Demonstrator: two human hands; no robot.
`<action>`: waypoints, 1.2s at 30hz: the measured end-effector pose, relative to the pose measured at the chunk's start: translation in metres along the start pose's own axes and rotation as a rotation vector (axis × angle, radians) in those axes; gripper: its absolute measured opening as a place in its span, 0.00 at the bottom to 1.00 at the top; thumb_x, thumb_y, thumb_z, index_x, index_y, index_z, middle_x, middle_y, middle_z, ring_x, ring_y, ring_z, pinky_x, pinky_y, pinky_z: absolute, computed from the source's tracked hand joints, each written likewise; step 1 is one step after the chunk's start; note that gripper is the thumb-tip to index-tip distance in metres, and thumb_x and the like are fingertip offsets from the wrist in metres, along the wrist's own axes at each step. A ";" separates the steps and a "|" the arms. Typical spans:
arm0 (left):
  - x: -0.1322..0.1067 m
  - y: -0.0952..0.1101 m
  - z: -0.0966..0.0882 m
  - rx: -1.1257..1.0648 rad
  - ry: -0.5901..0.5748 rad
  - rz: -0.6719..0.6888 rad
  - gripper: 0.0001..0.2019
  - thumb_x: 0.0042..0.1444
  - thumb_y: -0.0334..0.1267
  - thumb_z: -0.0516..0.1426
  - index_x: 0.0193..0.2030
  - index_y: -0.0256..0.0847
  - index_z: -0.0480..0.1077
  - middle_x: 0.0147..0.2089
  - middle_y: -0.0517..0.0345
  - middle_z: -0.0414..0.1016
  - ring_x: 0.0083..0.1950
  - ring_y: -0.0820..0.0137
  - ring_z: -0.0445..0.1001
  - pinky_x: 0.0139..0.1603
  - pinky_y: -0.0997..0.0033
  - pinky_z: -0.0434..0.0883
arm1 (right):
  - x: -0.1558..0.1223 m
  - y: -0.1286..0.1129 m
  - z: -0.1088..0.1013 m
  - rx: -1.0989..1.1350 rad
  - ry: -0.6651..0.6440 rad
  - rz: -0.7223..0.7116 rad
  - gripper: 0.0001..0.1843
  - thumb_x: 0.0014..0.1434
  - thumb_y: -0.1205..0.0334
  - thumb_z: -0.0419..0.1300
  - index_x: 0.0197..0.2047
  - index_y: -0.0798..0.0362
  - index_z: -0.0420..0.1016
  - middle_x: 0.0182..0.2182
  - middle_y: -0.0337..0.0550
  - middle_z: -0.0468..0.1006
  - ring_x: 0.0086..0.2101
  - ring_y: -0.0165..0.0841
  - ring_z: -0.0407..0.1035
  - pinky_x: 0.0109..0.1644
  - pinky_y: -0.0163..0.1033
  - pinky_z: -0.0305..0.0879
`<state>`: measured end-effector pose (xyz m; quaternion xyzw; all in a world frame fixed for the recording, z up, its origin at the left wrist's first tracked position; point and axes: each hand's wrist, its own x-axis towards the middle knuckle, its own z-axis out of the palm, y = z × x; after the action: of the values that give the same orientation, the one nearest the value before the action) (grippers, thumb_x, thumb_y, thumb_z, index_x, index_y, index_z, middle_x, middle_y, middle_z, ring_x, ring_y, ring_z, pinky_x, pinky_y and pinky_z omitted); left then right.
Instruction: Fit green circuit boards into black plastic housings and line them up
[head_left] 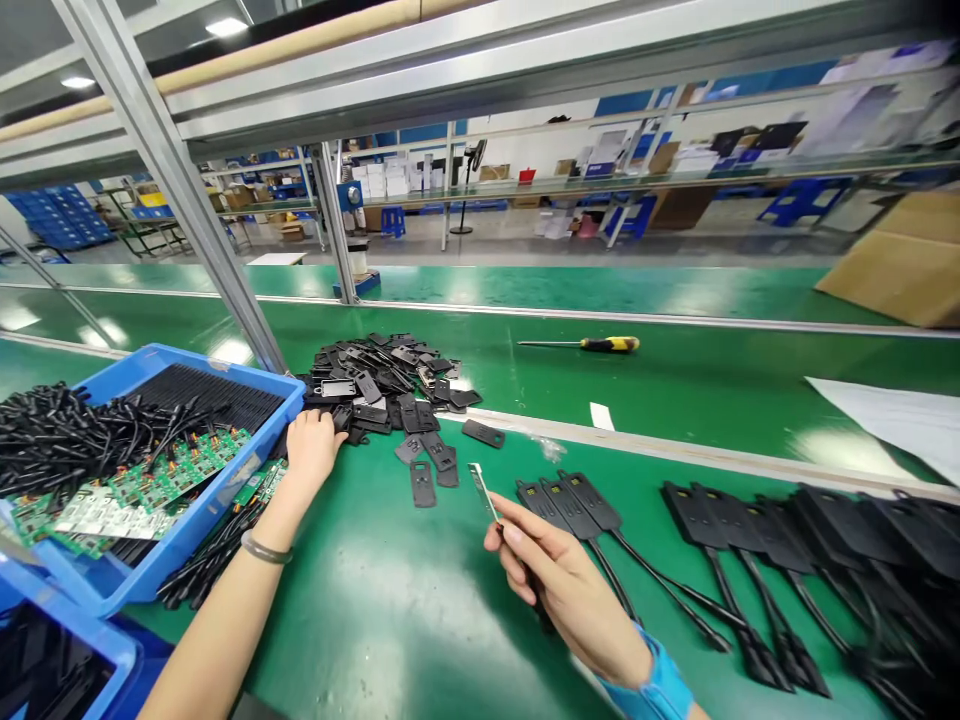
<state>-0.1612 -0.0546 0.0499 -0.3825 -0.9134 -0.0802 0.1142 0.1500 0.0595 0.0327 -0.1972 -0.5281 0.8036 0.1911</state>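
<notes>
My left hand (311,445) reaches forward to the near edge of a heap of small black plastic covers (386,385) on the green table, its fingers curled down on the pieces there. My right hand (562,580) is held above the table nearer to me, pinching a narrow green circuit board (482,492) that sticks up from the fingers, with a black cable running under the palm. A few loose covers (431,465) lie between the two hands.
A blue bin (247,375) at the left holds green circuit boards and black cables. A row of black cabled housings (750,520) lies to the right. A yellow-handled screwdriver (600,344) rests on the belt behind, a metal post (187,190) rises beside the bin, and white sheets (892,420) lie far right.
</notes>
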 end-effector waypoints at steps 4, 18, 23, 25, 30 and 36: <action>-0.007 0.012 -0.003 -0.008 0.004 0.039 0.14 0.53 0.35 0.57 0.46 0.33 0.67 0.43 0.41 0.71 0.48 0.51 0.69 0.49 0.54 0.66 | -0.004 -0.011 -0.004 -0.234 0.015 -0.079 0.24 0.64 0.50 0.56 0.61 0.47 0.65 0.35 0.43 0.70 0.23 0.26 0.54 0.22 0.31 0.54; -0.081 0.123 -0.008 -1.809 -0.690 -0.069 0.23 0.42 0.32 0.68 0.46 0.36 0.71 0.44 0.52 0.75 0.45 0.68 0.72 0.49 0.69 0.68 | -0.006 -0.008 -0.003 -1.026 0.201 -0.737 0.18 0.67 0.68 0.49 0.57 0.46 0.69 0.39 0.46 0.69 0.35 0.34 0.68 0.37 0.38 0.66; -0.090 0.127 -0.004 -1.991 -0.771 -0.146 0.25 0.48 0.31 0.65 0.54 0.38 0.68 0.53 0.45 0.72 0.52 0.62 0.72 0.53 0.64 0.68 | -0.004 -0.002 -0.003 -1.016 0.210 -0.726 0.17 0.66 0.69 0.51 0.56 0.48 0.70 0.40 0.46 0.69 0.33 0.33 0.68 0.36 0.38 0.67; -0.092 0.128 -0.004 -2.014 -0.794 -0.151 0.24 0.51 0.32 0.64 0.56 0.39 0.66 0.55 0.44 0.71 0.53 0.60 0.72 0.51 0.63 0.70 | -0.003 0.002 -0.002 -1.022 0.220 -0.729 0.18 0.66 0.69 0.50 0.57 0.49 0.69 0.40 0.47 0.68 0.34 0.33 0.69 0.36 0.37 0.68; -0.097 0.131 -0.003 -2.042 -0.798 -0.202 0.23 0.55 0.34 0.61 0.57 0.41 0.63 0.56 0.45 0.70 0.55 0.59 0.71 0.50 0.64 0.71 | -0.003 0.012 0.002 -1.121 0.193 -0.689 0.18 0.68 0.67 0.48 0.59 0.50 0.66 0.42 0.49 0.68 0.33 0.33 0.69 0.36 0.38 0.71; -0.100 0.137 0.002 -2.025 -0.712 -0.321 0.19 0.55 0.39 0.61 0.52 0.36 0.65 0.50 0.42 0.74 0.51 0.58 0.74 0.47 0.62 0.71 | -0.001 0.019 0.003 -1.185 0.151 -0.664 0.21 0.67 0.69 0.45 0.60 0.51 0.64 0.42 0.50 0.66 0.33 0.33 0.69 0.36 0.38 0.73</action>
<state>0.0047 -0.0273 0.0289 -0.1767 -0.4435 -0.6951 -0.5375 0.1474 0.0499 0.0160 -0.1515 -0.8966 0.2617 0.3235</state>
